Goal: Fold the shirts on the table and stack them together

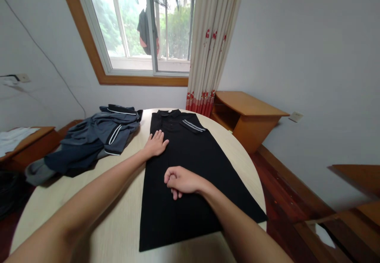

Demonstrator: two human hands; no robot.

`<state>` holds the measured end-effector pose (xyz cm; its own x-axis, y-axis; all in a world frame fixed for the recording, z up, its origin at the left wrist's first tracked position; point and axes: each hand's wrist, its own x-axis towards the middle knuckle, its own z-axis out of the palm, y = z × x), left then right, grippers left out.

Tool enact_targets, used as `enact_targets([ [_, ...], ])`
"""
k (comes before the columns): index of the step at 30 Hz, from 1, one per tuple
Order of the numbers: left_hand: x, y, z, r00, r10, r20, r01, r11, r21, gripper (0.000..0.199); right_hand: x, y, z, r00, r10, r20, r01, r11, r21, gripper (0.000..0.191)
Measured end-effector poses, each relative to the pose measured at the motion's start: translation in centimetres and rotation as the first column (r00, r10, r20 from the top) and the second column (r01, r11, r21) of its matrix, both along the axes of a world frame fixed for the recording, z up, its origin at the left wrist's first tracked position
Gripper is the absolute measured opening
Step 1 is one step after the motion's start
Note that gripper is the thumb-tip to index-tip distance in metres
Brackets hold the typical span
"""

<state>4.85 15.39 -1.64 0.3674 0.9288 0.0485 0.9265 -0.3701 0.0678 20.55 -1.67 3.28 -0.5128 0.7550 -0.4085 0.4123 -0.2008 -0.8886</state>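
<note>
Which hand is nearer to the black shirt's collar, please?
Left: the left hand rests on the black shirt below its collar; the right hand is farther off, over the shirt's middle.

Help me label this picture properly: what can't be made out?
All in the head view:
- Black shirt: some fabric, hidden behind the right hand.
- Left hand: its palm, hidden by the hand itself.
- Collar's white mark: too small to identify.
- Clothes pile: lower layers, covered by upper ones.
- White item: cut off by the left edge.

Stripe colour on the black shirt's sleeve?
Pale grey: two parallel stripes, head view.
</note>
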Motion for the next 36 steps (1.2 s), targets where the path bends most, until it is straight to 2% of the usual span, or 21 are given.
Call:
enact_targets([
  [4,-1.2,-5.3,-0.7,0.995,-0.098,0.016,0.099,0.995,-0.021,0.07,0.4,0.0,-0.5,0.988,0.153,-0.019,-0.153,0.988,-0.018,0.008],
  [7,-2.5,-8.5,-1.0,0.989,-0.143,0.043,0.144,0.989,-0.019,0.067,0.9,-0.2,-0.7,0.95,0.307,-0.047,-0.308,0.951,-0.022,0.026],
  [10,-3.5,-11.7,-1.0,0.978,-0.199,0.069,0.201,0.979,-0.033,0.067,1.3,-0.4,-0.3,0.876,0.464,-0.131,-0.475,0.878,-0.066,0.046],
  [13,-3.9,-14.9,-0.6,0.956,-0.279,0.088,0.285,0.956,-0.064,0.067,1.8,-0.5,0.4,0.763,0.601,-0.24,-0.636,0.763,-0.113,0.057],
  [15,-3.7,-16.8,-0.1,0.935,-0.338,0.109,0.347,0.935,-0.08,0.066,2.5,-0.4,0.7,0.702,0.64,-0.312,-0.698,0.705,-0.125,0.059],
  [16,-3.6,-17.7,0.1,0.925,-0.362,0.119,0.373,0.924,-0.087,0.066,2.9,-0.3,0.8,0.69,0.639,-0.34,-0.705,0.7,-0.113,0.059],
  [17,-3.4,-18.4,0.3,0.915,-0.384,0.128,0.396,0.914,-0.092,0.066,3.3,-0.2,0.9,0.695,0.625,-0.357,-0.691,0.718,-0.088,0.059],
  [19,-3.0,-19.9,0.6,0.897,-0.419,0.143,0.433,0.897,-0.092,0.067,4.0,0.0,1.0,0.761,0.538,-0.364,-0.58,0.814,-0.01,0.06],
  [21,-2.7,-21.2,0.5,0.884,-0.438,0.162,0.455,0.886,-0.086,0.068,4.4,0.3,1.0,0.865,0.361,-0.347,-0.359,0.93,0.075,0.059],
  [22,-2.5,-21.9,0.2,0.879,-0.444,0.173,0.463,0.883,-0.083,0.069,4.5,0.4,0.9,0.908,0.248,-0.338,-0.221,0.968,0.117,0.056],
  [24,-2.4,-23.4,-0.3,0.869,-0.457,0.193,0.479,0.873,-0.089,0.07,4.5,0.9,0.6,0.95,0.024,-0.312,0.042,0.978,0.206,0.048],
  [26,-2.2,-24.8,-0.9,0.857,-0.47,0.212,0.497,0.863,-0.097,0.07,4.4,1.5,0.0,0.955,-0.142,-0.26,0.22,0.928,0.3,0.04],
  [27,-2.2,-25.3,-1.0,0.85,-0.478,0.221,0.507,0.856,-0.1,0.069,4.3,1.9,-0.4,0.955,-0.197,-0.223,0.267,0.899,0.347,0.035],
  [29,-2.1,-25.3,-0.7,0.837,-0.492,0.239,0.526,0.844,-0.105,0.068,4.4,2.4,-1.1,0.952,-0.265,-0.152,0.305,0.846,0.437,0.028],
  [31,-2.1,-23.6,0.3,0.838,-0.486,0.248,0.52,0.85,-0.088,0.063,4.5,2.7,-1.5,0.951,-0.294,-0.097,0.299,0.792,0.533,0.023],
  [33,-2.3,-19.9,1.5,0.867,-0.439,0.236,0.458,0.889,-0.03,0.057,4.3,2.6,-1.6,0.949,-0.312,-0.035,0.262,0.723,0.639,0.022],
  [36,-3.1,-12.0,2.7,0.941,-0.282,0.185,0.267,0.958,0.101,0.058,3.4,1.8,-1.3,0.946,-0.32,0.059,0.169,0.64,0.75,0.023],
])
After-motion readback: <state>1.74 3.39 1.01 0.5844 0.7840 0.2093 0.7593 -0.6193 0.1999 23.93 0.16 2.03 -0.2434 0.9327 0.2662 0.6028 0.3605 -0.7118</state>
